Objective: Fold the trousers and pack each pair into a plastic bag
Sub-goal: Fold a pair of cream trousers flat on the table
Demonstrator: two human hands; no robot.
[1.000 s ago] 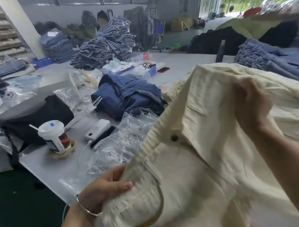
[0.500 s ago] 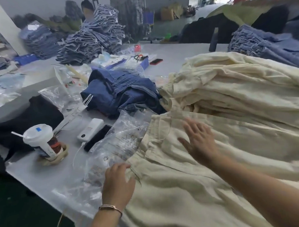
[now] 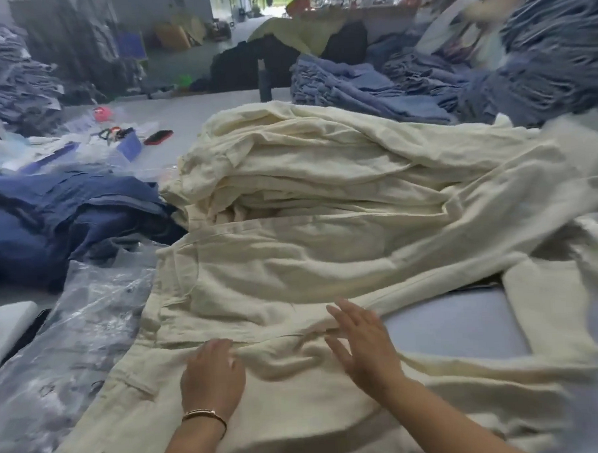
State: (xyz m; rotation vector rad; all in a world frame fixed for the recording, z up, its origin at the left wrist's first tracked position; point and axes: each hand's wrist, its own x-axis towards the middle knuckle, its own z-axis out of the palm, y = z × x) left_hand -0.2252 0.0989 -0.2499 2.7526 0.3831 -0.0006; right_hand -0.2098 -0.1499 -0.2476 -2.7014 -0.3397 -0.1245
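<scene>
1. Cream trousers (image 3: 293, 278): one pair spread across the grey counter (image 3: 459, 325), waistband toward the left, legs running off to the right. Cloth bunches into a ridge between the two hands.
2. Left hand (image 3: 211, 377): rests palm-down on the trousers near the crotch seam. Its fingers (image 3: 216, 348) curl over the ridge of cloth; whether they pinch it or only press on it cannot be told. A thin bracelet (image 3: 204, 413) circles the wrist.
3. Right hand (image 3: 364, 346): lies flat on the cloth just right of the ridge, fingers (image 3: 344, 310) straight and spread apart, gripping nothing.
4. Plastic bags (image 3: 76, 332): clear, crumpled, on the counter just left of the waistband, partly under it.
5. Cream stack (image 3: 322, 163): more cream garments piled directly behind the spread pair.
6. Dark blue garments (image 3: 57, 216): heaped to the left.
</scene>
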